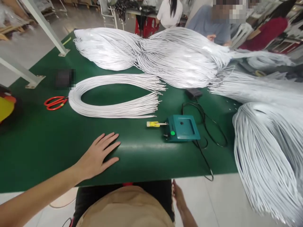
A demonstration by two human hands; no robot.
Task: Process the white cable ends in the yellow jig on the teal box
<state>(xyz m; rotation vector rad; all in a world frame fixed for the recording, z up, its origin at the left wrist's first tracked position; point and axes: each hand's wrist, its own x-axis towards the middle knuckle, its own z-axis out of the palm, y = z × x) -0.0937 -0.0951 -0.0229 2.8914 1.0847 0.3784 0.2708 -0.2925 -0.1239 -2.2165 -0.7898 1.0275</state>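
Observation:
My left hand (98, 156) lies flat on the green table (35, 145) near its front edge, fingers spread, holding nothing. My right hand (178, 194) hangs below the table edge beside my lap; only part of it shows and its fingers are hidden. A small teal device (182, 127) with a green button and a yellow-tagged probe (153, 124) sits to the right of my left hand. Beyond it lies a U-shaped bundle of white cables (113, 96).
Red scissors (55, 102) lie at the left. Large heaps of white cables (165, 53) cover the back, and more cables (267, 151) hang over the right edge. A black cord (208, 126) trails from the device. Other people sit across the table.

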